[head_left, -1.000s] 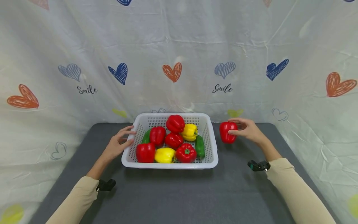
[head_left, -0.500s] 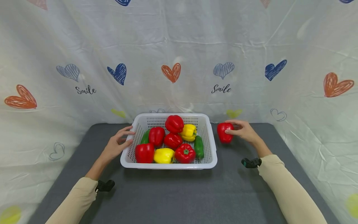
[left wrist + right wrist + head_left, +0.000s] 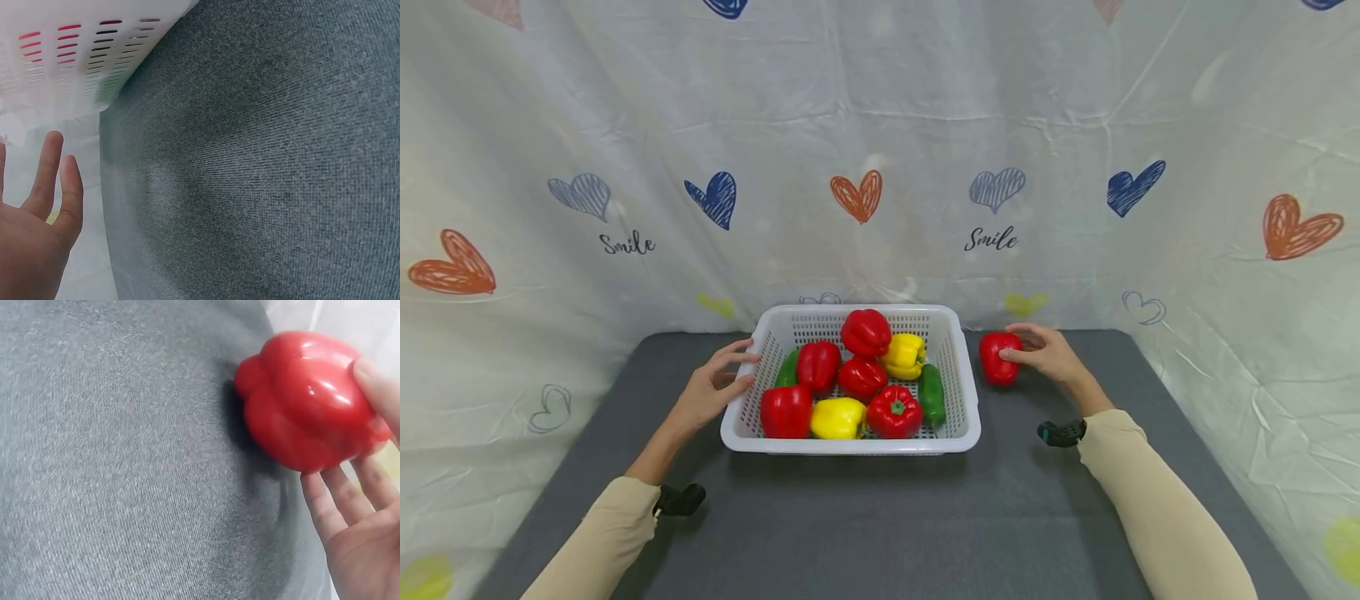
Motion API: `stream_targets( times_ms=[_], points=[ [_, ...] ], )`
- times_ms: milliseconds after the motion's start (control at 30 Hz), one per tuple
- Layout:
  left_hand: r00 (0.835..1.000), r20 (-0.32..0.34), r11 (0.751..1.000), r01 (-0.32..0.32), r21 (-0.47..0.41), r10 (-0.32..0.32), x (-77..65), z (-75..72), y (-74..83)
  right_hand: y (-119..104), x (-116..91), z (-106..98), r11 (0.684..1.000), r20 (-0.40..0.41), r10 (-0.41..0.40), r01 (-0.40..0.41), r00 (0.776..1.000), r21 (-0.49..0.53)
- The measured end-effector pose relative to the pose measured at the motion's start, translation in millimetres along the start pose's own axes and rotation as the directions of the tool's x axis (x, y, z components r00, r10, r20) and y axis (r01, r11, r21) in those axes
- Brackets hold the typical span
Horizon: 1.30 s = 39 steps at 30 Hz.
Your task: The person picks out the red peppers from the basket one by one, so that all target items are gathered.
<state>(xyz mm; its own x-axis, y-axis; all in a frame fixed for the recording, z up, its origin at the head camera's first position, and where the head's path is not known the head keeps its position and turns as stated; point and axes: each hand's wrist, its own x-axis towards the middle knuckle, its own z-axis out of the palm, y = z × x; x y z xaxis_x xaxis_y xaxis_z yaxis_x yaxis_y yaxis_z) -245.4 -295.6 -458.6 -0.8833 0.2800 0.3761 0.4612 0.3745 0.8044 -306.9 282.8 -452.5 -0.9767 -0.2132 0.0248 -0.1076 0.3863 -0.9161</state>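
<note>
Glossy red, the bell pepper (image 3: pixel 312 403) is pinched in the right hand (image 3: pixel 1051 357), thumb on one side and fingertips on the other, the grip open only as wide as the pepper. It is just beside the right wall of the white plastic basket (image 3: pixel 850 447), over the grey surface (image 3: pixel 880 525); whether its underside touches there I cannot tell. In the right wrist view the palm is clear of it, so slick, lobed skin could roll or slip out if the squeeze were uneven or the wrist turned sharply. The rim looks like the nearest hazard: a low sideways move would knock the pepper against it and might shove the basket.

The left hand (image 3: pixel 703 396) is at the left rim, fingers spread and loosely extended, clasping nothing. How firmly they press cannot be judged; a light brace might let the basket slide or twist under a push.

Inside, the upper red pepper (image 3: pixel 867 333) overlaps the middle red pepper (image 3: pixel 862 379) and could tumble if bumped, perhaps against the rear yellow pepper (image 3: pixel 905 357). A pepper dropped on this rounded cluster may bounce or roll; the gap by the long green vegetable (image 3: pixel 932 396) is narrow.
</note>
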Motion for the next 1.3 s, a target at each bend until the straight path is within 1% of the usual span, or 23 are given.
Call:
stream_targets(
  times_ms=[67,133,267,367,433,567,667,833,933,1167,1300],
  points=[
    [1.000,0.000,1.000,0.002,-0.003,-0.002,-0.4,-0.1,0.0,-10,-5,2,1.000,-0.013,0.023,-0.022,1.000,0.019],
    [1.000,0.001,1.000,0.002,-0.003,-0.002,-0.5,-0.1,0.3,-18,-8,3,0.999,-0.026,0.029,-0.028,0.999,0.017],
    [1.000,0.003,1.000,-0.002,-0.004,0.002,-0.1,0.1,1.1,-22,-11,3,1.000,-0.043,0.025,-0.024,0.999,0.011],
    [1.000,0.003,1.000,-0.007,0.001,0.007,0.3,0.3,0.6,-19,-9,3,0.999,-0.053,0.031,-0.030,0.998,0.021],
    [1.000,0.002,1.000,-0.010,0.003,0.010,0.5,0.3,0.0,-10,-4,2,0.999,-0.063,0.040,-0.038,0.997,0.033],
    [1.000,0.001,1.000,-0.012,0.002,0.012,0.7,0.4,0.2,15,7,-1,1.000,-0.063,0.028,-0.027,0.998,0.017],
    [1.000,0.002,1.000,-0.011,0.000,0.011,0.5,0.4,1.1,23,9,-3,1.000,-0.050,0.016,-0.016,0.999,0.004],
    [1.000,0.000,1.000,-0.006,0.008,0.006,0.8,0.5,1.1,26,8,-7,1.000,-0.043,0.014,-0.013,0.999,0.009],
    [1.000,0.001,1.000,-0.006,0.010,0.006,1.5,0.7,0.5,25,6,-10,1.000,-0.055,0.015,-0.015,0.998,0.008],
    [1.000,-0.001,1.000,-0.003,0.016,0.003,1.9,0.3,-0.2,18,2,-19,1.000,-0.056,-0.004,0.005,0.998,0.011],
    [1.000,0.000,1.000,0.006,0.017,-0.006,1.5,0.1,-0.9,14,0,-22,0.999,-0.082,-0.021,0.023,0.996,0.025]
  ],
)
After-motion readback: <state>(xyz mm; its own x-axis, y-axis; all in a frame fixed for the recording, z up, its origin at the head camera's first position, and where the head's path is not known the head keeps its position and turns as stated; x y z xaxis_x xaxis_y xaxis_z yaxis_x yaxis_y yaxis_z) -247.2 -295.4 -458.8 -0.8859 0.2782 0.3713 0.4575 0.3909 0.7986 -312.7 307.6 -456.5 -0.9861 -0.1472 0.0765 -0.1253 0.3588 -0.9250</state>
